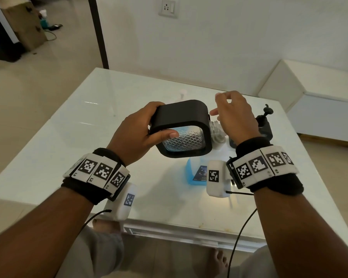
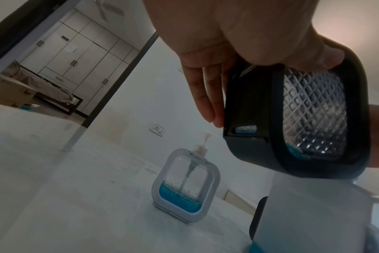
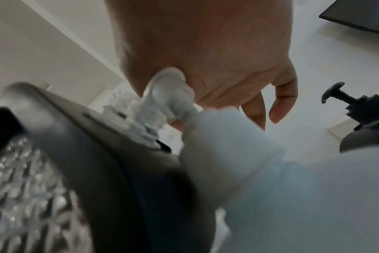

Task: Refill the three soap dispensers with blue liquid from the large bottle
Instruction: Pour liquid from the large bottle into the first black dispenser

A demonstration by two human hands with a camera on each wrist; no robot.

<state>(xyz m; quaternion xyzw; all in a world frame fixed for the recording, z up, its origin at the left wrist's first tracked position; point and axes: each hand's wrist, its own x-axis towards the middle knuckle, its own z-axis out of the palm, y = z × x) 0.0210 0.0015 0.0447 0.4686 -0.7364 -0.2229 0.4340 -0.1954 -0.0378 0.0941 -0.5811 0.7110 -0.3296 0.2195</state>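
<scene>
Black dispenser (image 1: 181, 117) in left hand (image 1: 133, 135); bottle label (image 1: 200, 173) unreadable.

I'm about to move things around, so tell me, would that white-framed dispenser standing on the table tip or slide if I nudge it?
Probably slides before it tips: the white-framed dispenser stands upright on a flat base, with blue liquid only near the bottom, which keeps its weight low. It likely feels light, being mostly empty. The glossy table looks slick. A push high at the pump could still topple it.

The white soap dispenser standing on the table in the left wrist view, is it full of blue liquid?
No, the white soap dispenser holds blue liquid only near its bottom; most of its clear window is empty.
</scene>
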